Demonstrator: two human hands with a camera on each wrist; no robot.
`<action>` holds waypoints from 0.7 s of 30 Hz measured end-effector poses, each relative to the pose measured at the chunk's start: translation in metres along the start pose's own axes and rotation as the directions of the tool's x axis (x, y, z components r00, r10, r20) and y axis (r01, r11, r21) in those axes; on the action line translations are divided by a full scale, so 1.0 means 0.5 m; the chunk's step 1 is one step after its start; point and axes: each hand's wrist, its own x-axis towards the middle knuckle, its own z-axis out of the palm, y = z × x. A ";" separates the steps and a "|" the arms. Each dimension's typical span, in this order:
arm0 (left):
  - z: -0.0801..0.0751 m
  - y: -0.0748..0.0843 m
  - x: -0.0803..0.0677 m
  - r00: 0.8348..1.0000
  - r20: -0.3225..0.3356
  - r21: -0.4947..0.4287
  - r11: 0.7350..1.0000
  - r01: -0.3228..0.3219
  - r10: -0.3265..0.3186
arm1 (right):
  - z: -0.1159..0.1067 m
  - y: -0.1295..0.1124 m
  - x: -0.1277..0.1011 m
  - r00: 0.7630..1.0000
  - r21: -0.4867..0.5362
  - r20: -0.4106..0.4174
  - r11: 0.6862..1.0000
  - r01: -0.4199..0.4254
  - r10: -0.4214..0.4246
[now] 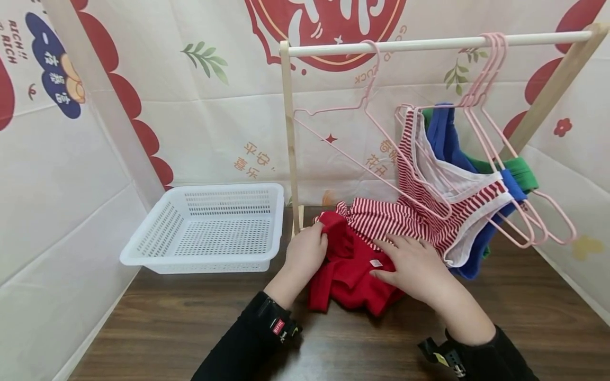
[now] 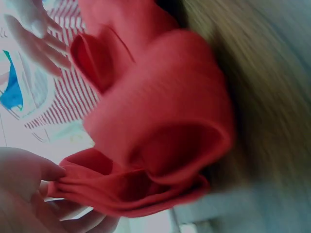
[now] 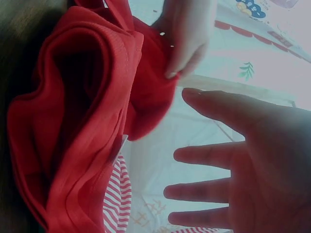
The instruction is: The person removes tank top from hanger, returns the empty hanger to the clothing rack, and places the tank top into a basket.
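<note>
The left hand (image 1: 307, 254) has its fingers (image 2: 48, 171) curled around a bunched edge of the red garment (image 1: 350, 270), pinching the fabric at the garment's left side. The right hand (image 1: 414, 264) lies on the garment with straight, spread fingers (image 3: 204, 155), gripping nothing; the right wrist view shows them open, though whether they press the cloth or only hover over it is hard to tell there. The garment sits crumpled on the tabletop (image 1: 190, 323), just in front of the wooden rack (image 1: 290, 137), touching the red-striped top (image 1: 429, 201) that hangs behind it. To handle it well, the flat hand should probably anchor the cloth while the pinching hand draws its edge outward evenly. A white basket (image 1: 209, 227) stands to the garment's left; an empty pink hanger (image 1: 367, 111) hangs above it.
</note>
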 end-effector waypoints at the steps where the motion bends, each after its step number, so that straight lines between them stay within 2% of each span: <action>1: -0.003 0.007 -0.002 1.000 -0.004 -0.014 1.000 -0.013 0.013 | -0.002 0.001 0.000 1.000 0.003 0.009 1.000 -0.012 0.011; 7: -0.023 0.050 -0.021 0.991 0.024 -0.086 0.988 -0.130 0.132 | -0.013 0.010 0.000 0.997 0.036 0.049 0.997 -0.068 0.067; 12: -0.017 0.071 -0.036 0.965 0.085 -0.097 0.966 -0.239 0.247 | -0.020 0.023 -0.003 0.996 0.046 0.031 0.995 -0.083 0.082; 16: -0.002 0.077 -0.043 0.927 0.162 -0.094 0.940 -0.327 0.339 | -0.025 0.028 -0.005 0.995 0.053 0.033 0.994 -0.091 0.089; 18: 0.007 0.076 -0.047 0.902 0.207 -0.069 0.925 -0.373 0.379 | -0.026 0.029 -0.005 0.995 0.055 0.036 0.994 -0.090 0.089; 21: 0.020 0.074 -0.053 0.870 0.284 -0.011 0.909 -0.417 0.402 | -0.026 0.030 -0.005 0.996 0.061 0.038 0.994 -0.086 0.084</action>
